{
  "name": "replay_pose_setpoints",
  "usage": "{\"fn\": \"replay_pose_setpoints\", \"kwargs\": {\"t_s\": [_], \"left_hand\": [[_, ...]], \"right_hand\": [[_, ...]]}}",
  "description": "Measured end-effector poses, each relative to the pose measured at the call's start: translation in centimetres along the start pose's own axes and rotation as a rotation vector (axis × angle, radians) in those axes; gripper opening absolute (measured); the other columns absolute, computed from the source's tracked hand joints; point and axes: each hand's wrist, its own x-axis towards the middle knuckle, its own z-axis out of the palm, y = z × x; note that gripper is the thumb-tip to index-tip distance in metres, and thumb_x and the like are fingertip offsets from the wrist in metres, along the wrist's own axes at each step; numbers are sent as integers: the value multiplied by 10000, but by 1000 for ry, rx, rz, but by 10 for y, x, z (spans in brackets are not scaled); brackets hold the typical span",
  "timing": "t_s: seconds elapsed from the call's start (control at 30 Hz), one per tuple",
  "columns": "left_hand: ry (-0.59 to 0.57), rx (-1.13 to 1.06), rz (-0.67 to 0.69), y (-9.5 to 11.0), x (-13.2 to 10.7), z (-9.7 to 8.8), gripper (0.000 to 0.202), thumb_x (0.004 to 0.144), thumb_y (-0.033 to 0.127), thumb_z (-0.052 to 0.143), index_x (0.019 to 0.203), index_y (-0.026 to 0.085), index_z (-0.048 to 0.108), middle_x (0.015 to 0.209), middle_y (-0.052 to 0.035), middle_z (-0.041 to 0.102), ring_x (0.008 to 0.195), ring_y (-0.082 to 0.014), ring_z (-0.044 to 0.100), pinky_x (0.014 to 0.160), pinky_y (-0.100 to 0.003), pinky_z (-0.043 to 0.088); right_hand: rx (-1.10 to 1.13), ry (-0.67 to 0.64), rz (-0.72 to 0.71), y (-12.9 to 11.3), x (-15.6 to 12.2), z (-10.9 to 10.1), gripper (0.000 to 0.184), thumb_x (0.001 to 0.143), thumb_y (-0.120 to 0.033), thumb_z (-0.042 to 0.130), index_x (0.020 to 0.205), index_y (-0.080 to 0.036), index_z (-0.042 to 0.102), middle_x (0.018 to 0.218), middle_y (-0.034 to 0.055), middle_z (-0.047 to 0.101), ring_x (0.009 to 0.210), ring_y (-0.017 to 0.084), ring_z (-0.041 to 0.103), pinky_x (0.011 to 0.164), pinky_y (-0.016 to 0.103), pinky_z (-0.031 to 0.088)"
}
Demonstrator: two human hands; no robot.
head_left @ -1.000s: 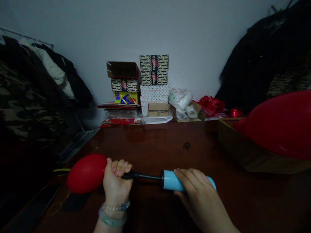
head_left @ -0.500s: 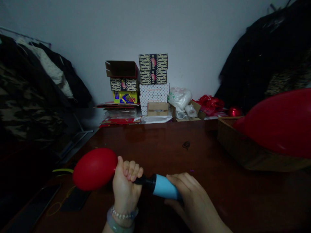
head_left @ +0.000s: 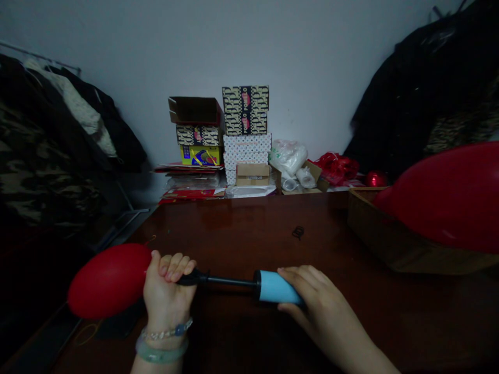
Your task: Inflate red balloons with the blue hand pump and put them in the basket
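Note:
My left hand [head_left: 167, 291] is closed in a fist around the neck of a red balloon [head_left: 107, 280] and the black nozzle end of a hand pump. The partly inflated balloon bulges out to the left of the fist. My right hand [head_left: 319, 306] is wrapped round the pump's light blue barrel [head_left: 275, 286]. The thin black rod [head_left: 226, 281] between the two hands is drawn out. Both hands hover over a dark brown table [head_left: 249, 234].
A cardboard box [head_left: 390, 239] at the right holds a large inflated red balloon [head_left: 448, 197]. Stacked patterned boxes [head_left: 245, 135], plastic bags and red items line the back wall. Dark clothes hang at both sides. A small black object [head_left: 298, 231] lies mid-table.
The pump was pushed together half a second ago and is now pulled apart again, with my left hand and the balloon moved left. The balloon looks larger than a second ago.

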Motion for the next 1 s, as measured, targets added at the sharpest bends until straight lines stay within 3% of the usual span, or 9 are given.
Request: {"fn": "replay_pose_setpoints", "kwargs": {"t_s": [0.23,0.47,0.57,0.77,1.0], "left_hand": [[15,-53,-44,-20,-2,-4,442,937,209,442,539,193,248,418,72,274,341,-58,292,398,-211,308],[21,-7,-167,-52,-17,-3,464,866,228,579,540,195,250,425,88,247,336,-46,271,395,-212,288],[38,16,-177,-57,-20,-2,490,853,264,608,537,195,241,419,90,242,333,-44,265,393,-210,283],[20,84,-132,-35,-14,3,490,870,254,566,538,196,210,403,86,236,316,-45,256,379,-208,264],[26,40,-65,0,1,1,455,907,185,466,534,190,204,393,79,252,312,-49,283,391,-207,299]], "right_hand": [[-112,115,-15,-13,-1,10,468,774,-138,679,1219,-208,556,1146,95,662,994,284,607,873,489,485],[-32,45,34,-26,-3,21,518,669,-89,732,1156,-213,605,1081,68,688,915,270,631,817,453,516],[-7,12,55,-25,-4,24,540,663,-87,738,1170,-214,600,1086,65,681,938,270,624,843,462,507],[66,-69,50,-25,-1,19,565,657,-139,795,1179,-229,600,1074,52,679,929,249,625,834,436,516],[67,-136,53,-11,2,-3,578,697,-140,789,1227,-239,579,1131,52,663,1005,251,607,919,446,497]]}}
